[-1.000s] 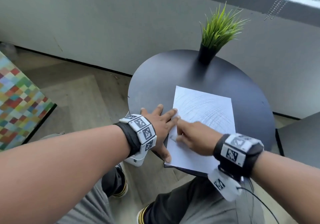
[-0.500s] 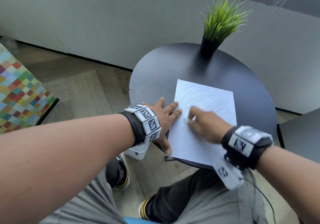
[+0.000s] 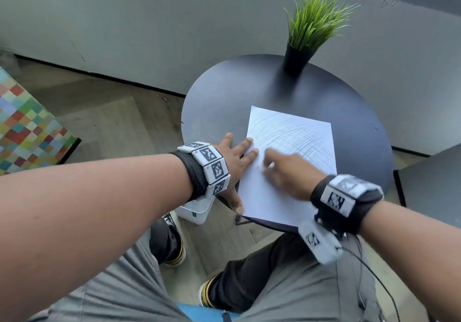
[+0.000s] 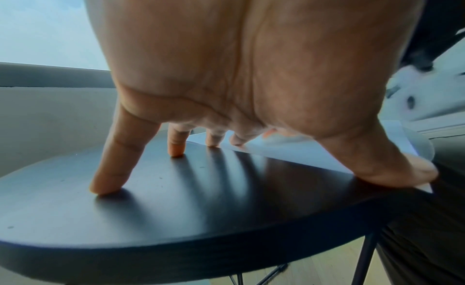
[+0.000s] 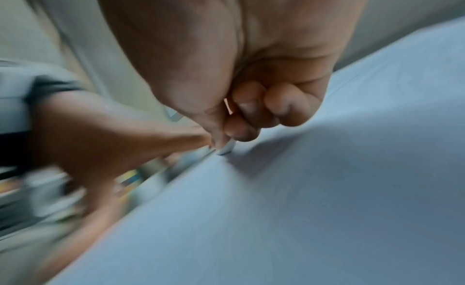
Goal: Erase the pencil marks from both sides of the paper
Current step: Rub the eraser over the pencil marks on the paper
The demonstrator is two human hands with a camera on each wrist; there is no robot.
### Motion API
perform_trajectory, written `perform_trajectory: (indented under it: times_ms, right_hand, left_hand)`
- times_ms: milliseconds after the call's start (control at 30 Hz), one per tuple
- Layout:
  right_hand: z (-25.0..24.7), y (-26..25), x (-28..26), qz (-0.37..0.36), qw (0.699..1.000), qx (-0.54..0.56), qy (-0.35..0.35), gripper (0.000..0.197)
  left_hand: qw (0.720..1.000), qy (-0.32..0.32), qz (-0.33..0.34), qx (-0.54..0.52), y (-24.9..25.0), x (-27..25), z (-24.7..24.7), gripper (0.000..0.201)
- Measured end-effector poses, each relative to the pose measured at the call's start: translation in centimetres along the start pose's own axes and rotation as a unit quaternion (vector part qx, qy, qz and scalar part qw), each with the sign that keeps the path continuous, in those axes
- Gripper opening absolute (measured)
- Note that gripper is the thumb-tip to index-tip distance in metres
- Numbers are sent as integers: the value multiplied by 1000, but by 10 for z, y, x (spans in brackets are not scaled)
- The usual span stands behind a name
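A white sheet of paper (image 3: 287, 162) lies on the round black table (image 3: 224, 102), its far half covered in grey pencil strokes. My left hand (image 3: 237, 162) is spread flat, two fingertips and the thumb pressing the paper's left edge (image 4: 251, 150), the other fingers on the bare table top (image 4: 176, 189). My right hand (image 3: 287, 174), blurred with motion, sits on the sheet's left-middle. In the right wrist view its thumb and curled fingers pinch a small pale eraser (image 5: 227, 148), tip down on the paper (image 5: 327, 189).
A potted green grass plant (image 3: 309, 27) stands at the table's far edge. A grey wall runs behind it. A colourful checkered cushion (image 3: 25, 127) is on the floor to the left, and a dark surface (image 3: 434, 182) sits at the right. My knees are under the near rim.
My right hand has slid away from me over the paper, from the near-left part toward the pencil strokes. The left hand has held its place on the sheet's edge.
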State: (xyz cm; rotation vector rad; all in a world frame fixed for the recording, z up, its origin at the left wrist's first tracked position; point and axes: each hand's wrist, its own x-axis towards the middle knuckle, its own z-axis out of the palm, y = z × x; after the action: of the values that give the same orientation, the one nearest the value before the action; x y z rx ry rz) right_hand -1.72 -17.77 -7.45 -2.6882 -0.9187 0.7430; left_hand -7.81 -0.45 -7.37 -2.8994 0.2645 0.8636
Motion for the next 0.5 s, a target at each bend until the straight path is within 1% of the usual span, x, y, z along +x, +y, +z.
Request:
perform_trajectory:
  times_ms: [33, 67, 100, 133, 167, 200, 233, 267, 333, 367, 400, 433, 500]
  right_hand:
    - [-11, 11, 8, 49, 998, 22, 44, 16]
    - [-12, 17, 10, 69, 995, 32, 66, 19]
    - [-9, 12, 4, 50, 997, 15, 56, 19]
    - [1, 3, -2, 6, 1000, -9, 27, 18]
    - [15, -11, -15, -53, 998, -21, -18, 17]
    - [25, -18, -23, -92, 994, -27, -51, 14]
    - [24, -17, -23, -97, 993, -26, -67, 13]
    - [15, -12, -13, -69, 996, -21, -47, 13]
    - [-10, 11, 13, 47, 998, 18, 45, 17]
    - [-16, 17, 18, 85, 993, 34, 74, 20]
    - [-14, 15, 16, 87, 993, 33, 78, 22]
    - [-7, 7, 12, 56, 996, 12, 63, 23]
    - [16, -14, -6, -38, 999, -9, -4, 28]
  left_hand:
    - [1000, 0, 1, 4, 0, -1, -1, 141]
    - [1000, -2, 0, 5, 1, -2, -1, 141]
    - [1000, -4, -1, 7, 1, -2, -1, 141]
    - [1000, -7, -2, 7, 1, -1, -1, 141]
    - [1000, -12, -3, 6, 1, -1, -1, 140]
    - [1000, -17, -2, 6, 1, -1, -2, 140]
    - [1000, -17, -2, 7, 1, -1, -3, 139]
    - [1000, -17, 0, 10, 1, -1, -5, 140]
    - [1000, -15, 3, 20, 2, -1, -6, 140]
    - [1000, -17, 2, 23, 2, -1, -7, 141]
    - [1000, -20, 1, 23, 3, -2, -8, 141]
    - [1000, -21, 1, 22, 3, -1, -8, 141]
    - [1000, -22, -1, 19, 4, -2, -9, 141]
